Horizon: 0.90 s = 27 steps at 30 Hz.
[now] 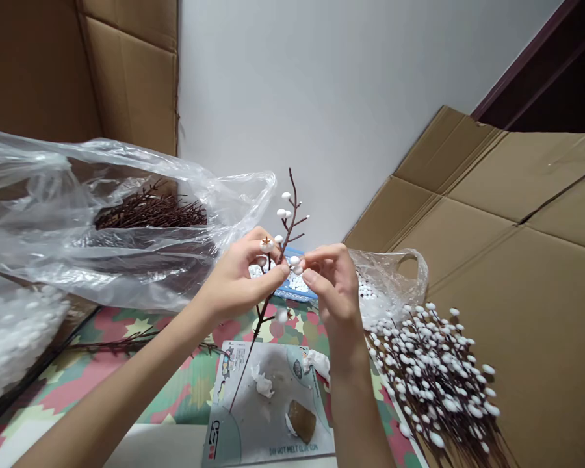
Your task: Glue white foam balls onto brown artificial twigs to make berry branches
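Observation:
My left hand [244, 276] is closed around a thin dark brown twig [290, 218] that stands upright, with small white foam beads on several of its side tips. My right hand [331, 286] pinches a white bead [298, 268] at one of the twig's tips, right against my left thumb. The twig's long stem [246, 364] runs down to the left below my hands. A blue tray of white beads [295, 284] lies just behind both hands, partly hidden by them.
A bundle of beaded twigs [433, 370] lies at the right on flattened cardboard [517, 260]. A clear plastic bag [127, 214] of bare twigs sits at the left. A glue-smeared card [268, 416] rests on the patterned mat [175, 383]. A bag of beads [10, 331] is far left.

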Tool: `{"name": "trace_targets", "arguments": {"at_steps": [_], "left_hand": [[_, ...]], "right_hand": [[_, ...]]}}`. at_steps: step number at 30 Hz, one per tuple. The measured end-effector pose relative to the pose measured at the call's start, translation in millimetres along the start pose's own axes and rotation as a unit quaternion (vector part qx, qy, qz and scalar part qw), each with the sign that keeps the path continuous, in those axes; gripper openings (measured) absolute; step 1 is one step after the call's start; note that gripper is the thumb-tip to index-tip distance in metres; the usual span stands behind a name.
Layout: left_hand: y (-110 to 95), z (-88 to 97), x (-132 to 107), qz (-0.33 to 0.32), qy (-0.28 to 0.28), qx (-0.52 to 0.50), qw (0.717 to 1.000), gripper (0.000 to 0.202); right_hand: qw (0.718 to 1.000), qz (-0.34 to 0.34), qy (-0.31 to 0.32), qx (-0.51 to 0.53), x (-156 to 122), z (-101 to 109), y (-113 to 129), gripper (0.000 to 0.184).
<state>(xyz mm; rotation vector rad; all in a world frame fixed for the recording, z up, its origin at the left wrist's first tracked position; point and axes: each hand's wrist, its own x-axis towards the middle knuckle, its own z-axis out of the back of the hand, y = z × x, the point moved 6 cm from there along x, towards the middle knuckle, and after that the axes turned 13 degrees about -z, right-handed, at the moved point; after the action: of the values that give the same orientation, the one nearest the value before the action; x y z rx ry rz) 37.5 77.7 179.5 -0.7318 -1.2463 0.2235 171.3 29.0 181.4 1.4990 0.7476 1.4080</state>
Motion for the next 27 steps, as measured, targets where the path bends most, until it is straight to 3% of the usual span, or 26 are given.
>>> {"name": "trace_targets", "arguments": {"at_steps": [6, 10, 14, 23, 25, 27], "left_hand": [[1, -1.2, -1, 0.012, 0.012, -0.012, 1.0, 0.014], [13, 10.0, 0, 0.031, 0.0, -0.047, 0.998, 0.016], [19, 19.2, 2, 0.036, -0.034, -0.068, 0.996, 0.015], [13, 17.0, -2, 0.064, -0.103, -0.118, 0.986, 0.008], [12, 21.2, -1, 0.058, -0.108, -0.114, 0.986, 0.009], [9, 25.6, 0, 0.049, -0.109, -0.103, 0.987, 0.011]], "right_hand": [[0.999, 0.017, -0.037, 0.003, -5, -3, 1, 0.009], [0.997, 0.033, -0.067, -0.019, -7, -2, 3, 0.009], [0.994, 0.049, -0.043, -0.083, -7, -5, -1, 0.009], [0.99, 0.065, 0.004, -0.125, -7, -10, -3, 0.009], [0.987, 0.036, 0.0, -0.154, 7, 0, -16, 0.01], [0.97, -0.033, -0.003, -0.24, 29, 12, -46, 0.012]]}}
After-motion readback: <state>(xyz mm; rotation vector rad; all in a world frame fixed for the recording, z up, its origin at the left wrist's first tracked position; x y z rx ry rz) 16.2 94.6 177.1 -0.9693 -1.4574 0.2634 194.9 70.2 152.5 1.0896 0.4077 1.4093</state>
